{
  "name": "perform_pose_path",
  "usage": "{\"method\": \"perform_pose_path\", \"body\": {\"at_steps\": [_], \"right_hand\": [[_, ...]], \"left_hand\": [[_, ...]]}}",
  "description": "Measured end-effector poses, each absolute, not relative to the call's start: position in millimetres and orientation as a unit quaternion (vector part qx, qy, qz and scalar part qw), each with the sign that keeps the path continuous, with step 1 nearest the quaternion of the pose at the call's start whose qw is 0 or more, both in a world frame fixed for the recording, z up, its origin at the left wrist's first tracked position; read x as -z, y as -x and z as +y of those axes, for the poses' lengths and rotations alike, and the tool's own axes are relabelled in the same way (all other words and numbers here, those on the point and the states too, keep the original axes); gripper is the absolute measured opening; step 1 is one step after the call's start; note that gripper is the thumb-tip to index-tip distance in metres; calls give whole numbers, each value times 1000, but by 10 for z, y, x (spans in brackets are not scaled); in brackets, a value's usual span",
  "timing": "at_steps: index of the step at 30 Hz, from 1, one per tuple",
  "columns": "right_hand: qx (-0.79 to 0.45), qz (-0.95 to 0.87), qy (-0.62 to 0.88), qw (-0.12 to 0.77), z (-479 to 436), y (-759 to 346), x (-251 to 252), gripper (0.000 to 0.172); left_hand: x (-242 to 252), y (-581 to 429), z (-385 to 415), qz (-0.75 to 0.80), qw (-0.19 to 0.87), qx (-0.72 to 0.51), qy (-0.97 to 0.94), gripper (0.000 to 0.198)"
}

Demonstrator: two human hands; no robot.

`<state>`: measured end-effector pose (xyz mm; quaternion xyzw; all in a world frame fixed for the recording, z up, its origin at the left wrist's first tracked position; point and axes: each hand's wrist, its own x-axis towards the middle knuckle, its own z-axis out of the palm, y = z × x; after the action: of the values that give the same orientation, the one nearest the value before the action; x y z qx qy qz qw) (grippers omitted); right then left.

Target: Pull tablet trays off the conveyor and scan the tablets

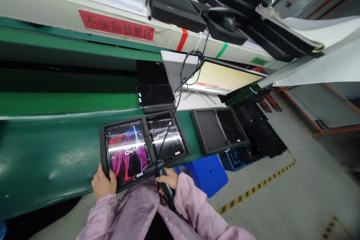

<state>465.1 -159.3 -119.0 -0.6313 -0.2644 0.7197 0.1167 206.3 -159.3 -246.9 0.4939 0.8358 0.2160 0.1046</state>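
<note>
My left hand [104, 183] grips the near left corner of a black foam tray [104, 153], thumb over the rim. Two tablets lie side by side in the tray's compartments. The left tablet [126, 146] is lit with a colourful lock screen, while the right tablet [165, 140] is dark and glossy; both carry small white labels. Wrapped around the handle of a dark barcode scanner [168, 191] is my right hand [169, 178]. The scanner's head is over the tray's near edge, close to the lit tablet's label. Its black cable [180, 99] runs upward across the tray.
Another foam tray [208, 131] with one dark tablet lies to the right. Behind are a stacked tablet [156, 95] and a lit monitor [222, 78]. A shelf [168, 35] bears foam blocks and a mouse. Below the bench edge stands a blue plastic stool or bin [210, 174].
</note>
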Motion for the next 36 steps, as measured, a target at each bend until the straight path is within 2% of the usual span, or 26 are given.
{"method": "perform_pose_path", "body": {"at_steps": [15,36], "right_hand": [[-714,-283,630,116,-1634,-4688,1244,17],[-722,-268,624,135,-1625,-4611,1244,36]], "left_hand": [[2319,-2087,-1534,832,129,-226,-490,60],[2384,-2078,-1553,829,115,-239,-492,60]]}}
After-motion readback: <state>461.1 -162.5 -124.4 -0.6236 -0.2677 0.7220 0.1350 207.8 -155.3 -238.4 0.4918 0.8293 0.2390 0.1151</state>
